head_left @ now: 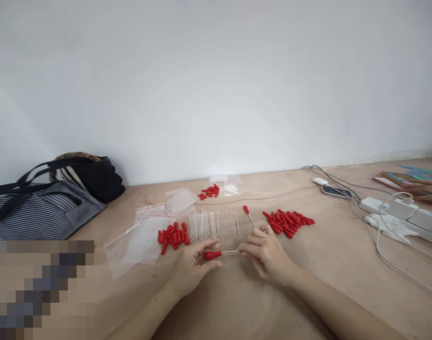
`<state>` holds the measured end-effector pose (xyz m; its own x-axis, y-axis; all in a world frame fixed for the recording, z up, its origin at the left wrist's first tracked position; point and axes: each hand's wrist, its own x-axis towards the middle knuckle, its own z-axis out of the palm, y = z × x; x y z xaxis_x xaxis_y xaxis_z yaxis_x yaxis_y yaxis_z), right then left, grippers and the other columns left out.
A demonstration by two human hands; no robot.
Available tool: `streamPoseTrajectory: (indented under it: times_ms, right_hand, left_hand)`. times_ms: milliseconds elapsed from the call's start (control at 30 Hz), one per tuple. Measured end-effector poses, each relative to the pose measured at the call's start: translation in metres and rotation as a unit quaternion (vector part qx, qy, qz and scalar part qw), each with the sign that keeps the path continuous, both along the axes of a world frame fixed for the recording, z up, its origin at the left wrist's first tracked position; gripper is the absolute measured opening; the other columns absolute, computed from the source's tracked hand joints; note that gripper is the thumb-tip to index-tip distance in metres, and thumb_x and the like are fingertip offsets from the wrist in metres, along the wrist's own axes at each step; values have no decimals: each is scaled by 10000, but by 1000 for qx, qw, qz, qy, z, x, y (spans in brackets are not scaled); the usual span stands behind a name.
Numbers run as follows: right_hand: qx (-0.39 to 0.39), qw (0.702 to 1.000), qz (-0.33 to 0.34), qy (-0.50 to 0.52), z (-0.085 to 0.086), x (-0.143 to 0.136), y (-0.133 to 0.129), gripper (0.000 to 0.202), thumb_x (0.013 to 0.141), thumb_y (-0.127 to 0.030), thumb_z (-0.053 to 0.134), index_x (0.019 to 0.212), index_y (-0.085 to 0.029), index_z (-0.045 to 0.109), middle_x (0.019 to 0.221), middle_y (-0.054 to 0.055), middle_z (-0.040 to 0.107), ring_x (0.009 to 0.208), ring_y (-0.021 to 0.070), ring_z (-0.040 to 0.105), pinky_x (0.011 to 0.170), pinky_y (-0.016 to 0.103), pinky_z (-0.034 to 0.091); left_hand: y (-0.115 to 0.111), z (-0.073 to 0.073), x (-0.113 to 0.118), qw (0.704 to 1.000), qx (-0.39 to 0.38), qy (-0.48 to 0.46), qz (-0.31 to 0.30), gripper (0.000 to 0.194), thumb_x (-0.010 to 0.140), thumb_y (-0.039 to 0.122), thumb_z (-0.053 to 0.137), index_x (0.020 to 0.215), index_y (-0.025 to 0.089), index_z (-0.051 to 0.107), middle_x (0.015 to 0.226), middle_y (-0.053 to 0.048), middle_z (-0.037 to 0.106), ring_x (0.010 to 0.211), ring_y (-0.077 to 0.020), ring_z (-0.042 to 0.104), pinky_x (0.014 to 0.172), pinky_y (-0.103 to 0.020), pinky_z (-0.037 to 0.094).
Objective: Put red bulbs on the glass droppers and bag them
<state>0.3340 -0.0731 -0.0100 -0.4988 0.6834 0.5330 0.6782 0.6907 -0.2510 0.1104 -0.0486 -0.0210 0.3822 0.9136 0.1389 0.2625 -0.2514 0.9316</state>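
Observation:
My left hand [192,267] curls around the red rubber bulb [212,255] of a dropper, thumb and forefinger on either side of it. The dropper's clear tube [230,252] runs right from the bulb into the pinched fingers of my right hand [268,255]. A second red-bulbed dropper [249,216] points up and away behind my right hand; whether that hand touches it cannot be made out. Beyond my hands lies a row of clear tubes [212,224]. Red bulbs are piled at left [173,236] and at right [288,222].
Clear zip bags [141,241] lie at left. Farther back are small red bulbs [210,191] and clear tubes [232,190]. A striped bag [53,208] stands far left. At right are a phone-like device [336,191], power strips [396,210], cables and another person's hand [428,189].

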Motion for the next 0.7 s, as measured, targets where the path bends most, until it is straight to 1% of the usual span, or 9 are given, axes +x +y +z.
streamPoseTrajectory:
  times_ms: [33, 67, 167, 267, 367, 533, 633, 700]
  right_hand:
    - [1, 1000, -1, 2, 1, 1, 0, 175, 755, -89, 472, 818, -190, 600, 653, 11, 578, 675, 141, 388, 670, 319, 199]
    - [3, 1000, -2, 3, 2, 2, 0, 173, 760, -94, 473, 821, -191, 603, 651, 10, 580, 673, 141, 389, 672, 321, 199]
    - [7, 1000, -7, -2, 3, 3, -1, 167, 769, -108, 481, 828, -199, 608, 651, 5, 582, 678, 142, 396, 676, 320, 201]
    - [14, 1000, -9, -18, 2, 3, -2, 161, 770, -112, 485, 821, -199, 612, 652, 5, 577, 685, 141, 401, 674, 318, 203]
    - [14, 1000, -5, -22, 1, 2, -3, 156, 763, -101, 485, 801, -189, 608, 660, 6, 577, 686, 138, 399, 669, 316, 203]
    - [7, 1000, -2, -17, -3, -1, -3, 147, 762, -108, 486, 799, -188, 603, 665, 7, 575, 688, 138, 394, 664, 315, 201]
    - [-1, 999, -5, -32, -3, -3, -3, 141, 779, -125, 482, 790, -187, 607, 660, 10, 571, 690, 136, 397, 664, 313, 201]
    - [-7, 999, -10, -45, -2, -3, -3, 137, 785, -142, 488, 793, -193, 615, 659, 9, 572, 693, 135, 402, 669, 313, 200]
  left_hand:
    - [0, -1, 0, 1000, 0, -9, -2, 416, 648, 274, 678, 1042, 164, 605, 925, -62, 679, 811, -187, 641, 716, -287, 533]
    - [0, -2, 0, 1000, 13, -10, -4, 371, 667, 277, 663, 1017, 166, 616, 909, -60, 682, 807, -185, 642, 715, -287, 535]
    - [-1, -2, 2, 994, 106, 18, -1, 192, 719, 269, 615, 881, 179, 666, 821, -46, 687, 760, -169, 639, 693, -270, 530]
    - [-4, -1, 5, 983, 175, 45, -3, 133, 744, 238, 588, 828, 194, 681, 767, -35, 684, 699, -146, 630, 638, -235, 520]
    - [-5, -1, 5, 980, 194, 45, -20, 137, 754, 204, 567, 835, 197, 678, 760, -29, 682, 676, -134, 628, 616, -217, 513]
    - [-5, -4, 5, 977, 206, 39, -24, 145, 759, 179, 548, 835, 197, 671, 759, -27, 677, 665, -129, 624, 602, -212, 507]
    - [-4, -5, 6, 977, 205, 48, -26, 146, 763, 187, 542, 831, 199, 670, 757, -26, 675, 662, -128, 621, 605, -216, 506]
    - [-3, -4, 6, 979, 197, 57, -15, 141, 768, 215, 541, 825, 195, 669, 754, -29, 672, 673, -135, 620, 611, -225, 507]
